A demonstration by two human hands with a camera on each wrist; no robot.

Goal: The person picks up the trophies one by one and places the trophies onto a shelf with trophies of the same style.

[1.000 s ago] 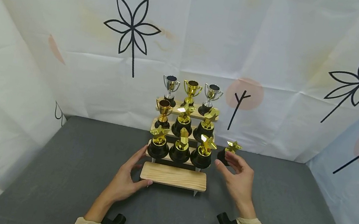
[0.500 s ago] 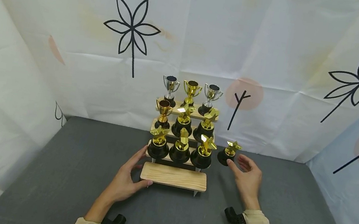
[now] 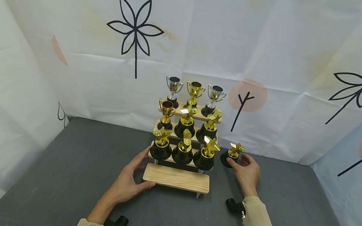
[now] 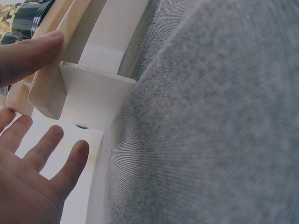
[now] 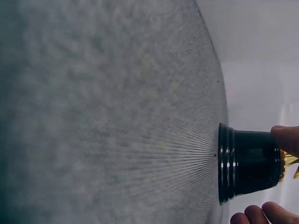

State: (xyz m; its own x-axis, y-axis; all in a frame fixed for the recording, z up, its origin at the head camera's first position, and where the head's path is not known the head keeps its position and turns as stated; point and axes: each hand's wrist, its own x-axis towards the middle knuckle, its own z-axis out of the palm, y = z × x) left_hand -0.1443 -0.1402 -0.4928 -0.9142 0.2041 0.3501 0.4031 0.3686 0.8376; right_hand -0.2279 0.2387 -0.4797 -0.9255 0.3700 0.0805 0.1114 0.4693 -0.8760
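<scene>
A stepped wooden display stand (image 3: 176, 178) stands mid-table, holding small trophies on its three upper tiers; its lowest tier is bare. My left hand (image 3: 127, 183) is at its left side, thumb on the lowest tier's front corner. In the left wrist view the other fingers (image 4: 70, 165) spread loosely beside the planks. To the stand's right, a gold star trophy (image 3: 233, 151) with a black base (image 5: 254, 158) stands upright on the table. My right hand (image 3: 247, 174) is at this trophy, thumb against the base; the other fingers (image 5: 275, 212) show a gap from it.
Silver and gold cup trophies (image 3: 194, 90) fill the top tier. A bronze-coloured cup (image 3: 167, 110) and star trophies (image 3: 208, 149) occupy the tiers below. The grey table (image 3: 96, 155) meets a white patterned cloth backdrop (image 3: 209, 22) behind the stand.
My right hand has drawn back from over the star trophy to its right side, then come in slightly closer, thumb at its base. The left hand stays at the stand.
</scene>
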